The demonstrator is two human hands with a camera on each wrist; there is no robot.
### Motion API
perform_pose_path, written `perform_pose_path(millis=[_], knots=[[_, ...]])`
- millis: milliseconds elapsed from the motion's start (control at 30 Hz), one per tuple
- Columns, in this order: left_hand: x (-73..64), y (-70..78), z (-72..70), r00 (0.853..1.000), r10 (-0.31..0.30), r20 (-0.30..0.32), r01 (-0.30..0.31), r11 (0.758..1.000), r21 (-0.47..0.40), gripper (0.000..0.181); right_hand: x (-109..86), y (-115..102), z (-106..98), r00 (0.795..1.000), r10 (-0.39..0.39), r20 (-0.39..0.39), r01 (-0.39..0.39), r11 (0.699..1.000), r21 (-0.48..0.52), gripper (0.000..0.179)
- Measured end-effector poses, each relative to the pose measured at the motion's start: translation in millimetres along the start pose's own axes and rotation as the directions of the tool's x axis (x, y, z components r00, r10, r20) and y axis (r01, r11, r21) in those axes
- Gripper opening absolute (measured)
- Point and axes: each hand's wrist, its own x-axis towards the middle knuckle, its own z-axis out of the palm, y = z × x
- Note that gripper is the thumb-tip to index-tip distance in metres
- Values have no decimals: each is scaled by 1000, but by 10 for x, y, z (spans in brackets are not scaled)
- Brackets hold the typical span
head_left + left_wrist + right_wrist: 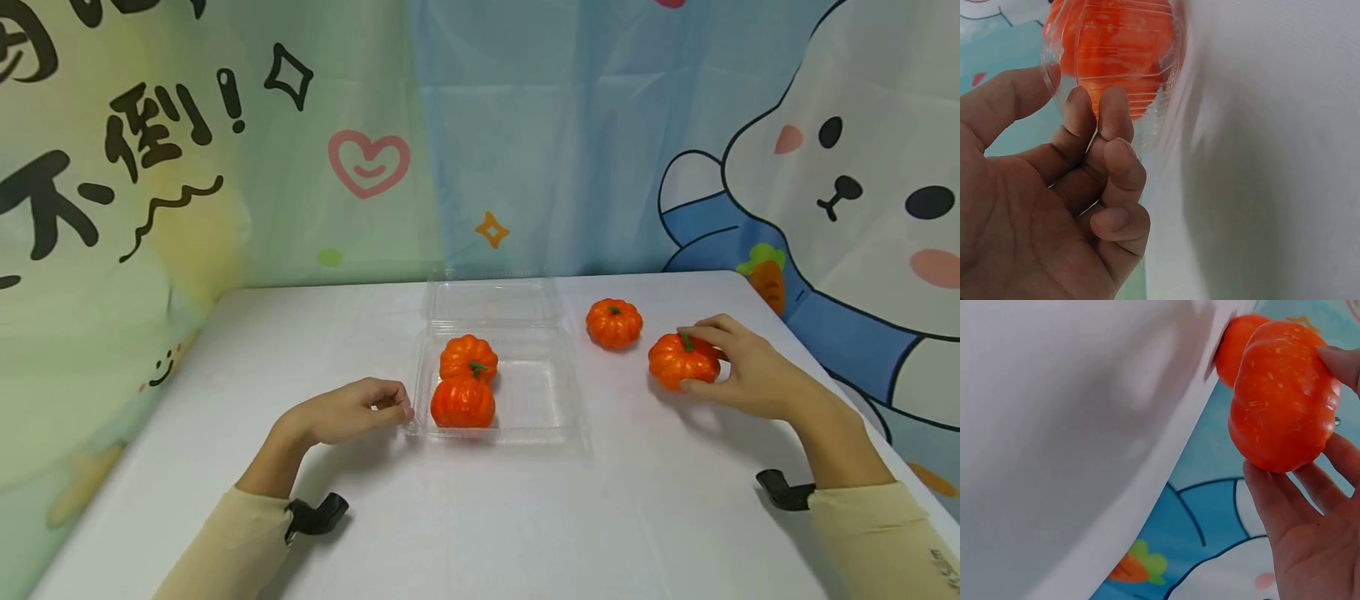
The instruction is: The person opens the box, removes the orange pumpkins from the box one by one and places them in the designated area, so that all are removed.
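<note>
My right hand (750, 367) grips a small orange toy pumpkin (684, 363) between thumb and fingers at the right of the table. Its shadow falls below it, and in the right wrist view the pumpkin (1285, 397) shows its smooth underside. With thumb and fingertips, my left hand (348, 410) pinches the near left rim of a clear plastic clamshell box (536, 392). Two pumpkins sit in the box's left side, one (468, 358) behind the other (462, 403). Through the ribbed wall, the left wrist view shows their orange skin (1122, 37).
Another pumpkin (614, 323) rests on the white table (510, 525) to the right of the box. The box's open lid (491, 300) lies back toward the table's far edge. A printed cartoon curtain (525, 150) hangs behind the table.
</note>
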Motion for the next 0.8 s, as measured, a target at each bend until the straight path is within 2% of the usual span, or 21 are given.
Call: perform_pose_path(millis=[167,333,600,800], knots=[[-1,-11,-3,1000,7,7,-7,1000,-3,18,-54,105,-42,999,48,13,-48,999,-16,67],[-4,-16,-21,1000,14,9,-14,1000,9,18,-102,157,-51,994,95,49,-96,995,21,71],[9,-17,-21,1000,10,7,-10,1000,1,18,-204,254,-42,974,194,116,-197,980,16,80],[-5,-6,-10,1000,1,2,-1,1000,-3,17,-257,322,-23,964,231,129,-235,972,16,81]])
